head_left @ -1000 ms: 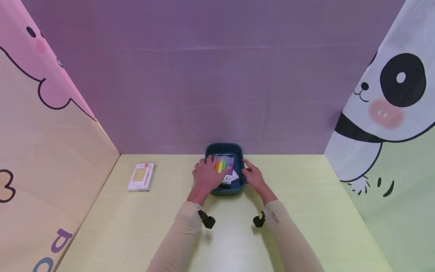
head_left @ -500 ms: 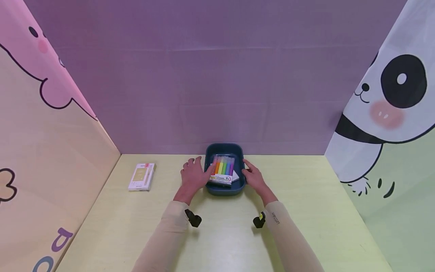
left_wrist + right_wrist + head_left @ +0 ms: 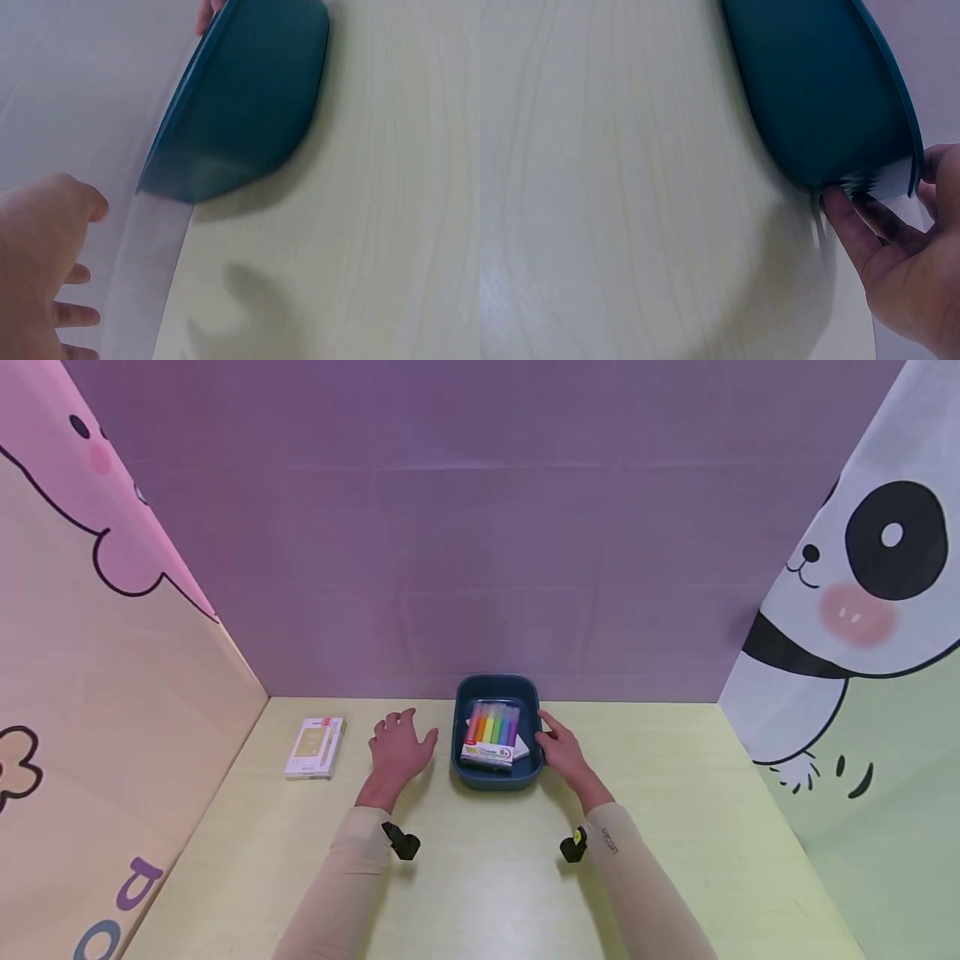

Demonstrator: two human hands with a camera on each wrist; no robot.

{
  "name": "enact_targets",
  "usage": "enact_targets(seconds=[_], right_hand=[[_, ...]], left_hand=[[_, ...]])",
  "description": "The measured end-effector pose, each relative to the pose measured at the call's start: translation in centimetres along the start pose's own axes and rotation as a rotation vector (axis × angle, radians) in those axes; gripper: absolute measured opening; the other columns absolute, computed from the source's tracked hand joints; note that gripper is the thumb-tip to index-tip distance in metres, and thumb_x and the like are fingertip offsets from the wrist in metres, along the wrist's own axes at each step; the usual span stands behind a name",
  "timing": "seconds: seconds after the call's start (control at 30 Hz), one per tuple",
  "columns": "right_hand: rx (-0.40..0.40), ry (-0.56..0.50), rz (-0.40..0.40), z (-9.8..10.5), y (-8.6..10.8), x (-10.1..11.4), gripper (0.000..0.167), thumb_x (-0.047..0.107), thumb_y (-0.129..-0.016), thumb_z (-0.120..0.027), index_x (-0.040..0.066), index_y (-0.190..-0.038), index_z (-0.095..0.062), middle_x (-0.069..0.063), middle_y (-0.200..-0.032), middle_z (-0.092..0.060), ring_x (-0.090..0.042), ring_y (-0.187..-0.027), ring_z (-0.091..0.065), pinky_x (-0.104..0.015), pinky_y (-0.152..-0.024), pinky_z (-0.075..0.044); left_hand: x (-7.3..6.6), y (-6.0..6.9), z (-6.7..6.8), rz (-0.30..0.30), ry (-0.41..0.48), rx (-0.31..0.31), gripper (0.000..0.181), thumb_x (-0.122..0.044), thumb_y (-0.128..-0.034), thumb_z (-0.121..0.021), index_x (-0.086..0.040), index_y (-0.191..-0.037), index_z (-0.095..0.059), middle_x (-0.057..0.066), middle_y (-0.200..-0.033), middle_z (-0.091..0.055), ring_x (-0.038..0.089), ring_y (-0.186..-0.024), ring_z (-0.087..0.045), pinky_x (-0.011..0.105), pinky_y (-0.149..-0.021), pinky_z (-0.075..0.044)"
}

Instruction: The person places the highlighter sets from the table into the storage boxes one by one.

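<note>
In the head view a dark blue plastic bin [image 3: 497,782] stands at the back of the table. Inside it lies a clear pack of coloured markers [image 3: 491,731], partly over a white item [image 3: 521,748]. My right hand [image 3: 564,752] holds the bin's right side. The right wrist view has its fingers [image 3: 851,232] against the outer wall, with another digit up at the rim. My left hand [image 3: 399,749] is apart from the bin, left of it, fingers spread and holding nothing. In the left wrist view its thumb [image 3: 79,196] points towards the bin's near wall [image 3: 240,97].
A white and gold flat box [image 3: 315,748] lies on the pale wooden table [image 3: 495,893], left of my left hand. A purple backdrop [image 3: 480,543] rises directly behind the bin. Printed panels with cartoon animals enclose the left and right sides.
My left hand has come out of the bin, away from the marker pack, and moved left over the table. The right hand and the bin have stayed in place.
</note>
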State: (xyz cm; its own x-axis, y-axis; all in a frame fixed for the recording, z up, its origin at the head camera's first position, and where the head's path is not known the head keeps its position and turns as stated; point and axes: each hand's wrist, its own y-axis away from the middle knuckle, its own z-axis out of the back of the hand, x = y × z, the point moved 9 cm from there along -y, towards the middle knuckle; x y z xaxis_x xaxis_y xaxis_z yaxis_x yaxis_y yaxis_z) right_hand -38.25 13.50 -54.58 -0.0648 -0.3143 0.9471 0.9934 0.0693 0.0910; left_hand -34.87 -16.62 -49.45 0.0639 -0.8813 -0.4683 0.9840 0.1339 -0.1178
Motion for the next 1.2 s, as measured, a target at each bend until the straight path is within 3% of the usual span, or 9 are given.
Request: enact_targets(seconds=[0.43,0.73,0.97,1.2], right_hand=[[-0.005,0.001,-0.002,-0.2,-0.1,-0.2,0.049,0.016,-0.100,-0.050,0.019,-0.149,-0.042,-0.021,-0.116,-0.060,-0.024,-0.082,-0.058,-0.027,-0.061,-0.049],[-0.024,0.013,0.018,0.1,-0.2,-0.1,0.049,0.016,-0.100,-0.050,0.018,-0.148,-0.043,-0.020,-0.112,-0.061,-0.024,-0.082,-0.057,-0.026,-0.060,-0.048],[-0.028,0.020,0.004,0.2,0.1,0.2,0.048,0.018,-0.100,-0.050,0.021,-0.148,-0.044,-0.020,-0.116,-0.061,-0.027,-0.090,-0.058,-0.028,-0.063,-0.050],[-0.019,0.021,-0.003,0.1,0.0,0.0,0.049,0.019,-0.100,-0.050,0.022,-0.148,-0.043,-0.019,-0.115,-0.061,-0.026,-0.089,-0.058,-0.028,-0.063,-0.050]], left_hand=[[4.6,-0.1,1.1,0.032,-0.032,0.019,0.059,-0.033,-0.0922,-0.055,-0.003,-0.141,-0.043,0.027,-0.139,-0.040,0.051,-0.127,-0.031,0.067,-0.096,-0.030],[6.5,0.0,2.0,0.022,-0.067,-0.017,0.057,-0.031,-0.0908,-0.056,-0.002,-0.139,-0.046,0.028,-0.136,-0.041,0.054,-0.124,-0.034,0.067,-0.094,-0.030],[9.1,0.3,3.0,0.053,-0.023,-0.061,0.056,-0.027,-0.0902,-0.054,0.000,-0.138,-0.045,0.031,-0.137,-0.037,0.056,-0.124,-0.032,0.069,-0.093,-0.027],[11.2,0.8,4.0,0.053,-0.078,-0.100,0.055,-0.026,-0.0878,-0.056,0.003,-0.134,-0.045,0.034,-0.131,-0.039,0.059,-0.121,-0.032,0.071,-0.090,-0.027]])
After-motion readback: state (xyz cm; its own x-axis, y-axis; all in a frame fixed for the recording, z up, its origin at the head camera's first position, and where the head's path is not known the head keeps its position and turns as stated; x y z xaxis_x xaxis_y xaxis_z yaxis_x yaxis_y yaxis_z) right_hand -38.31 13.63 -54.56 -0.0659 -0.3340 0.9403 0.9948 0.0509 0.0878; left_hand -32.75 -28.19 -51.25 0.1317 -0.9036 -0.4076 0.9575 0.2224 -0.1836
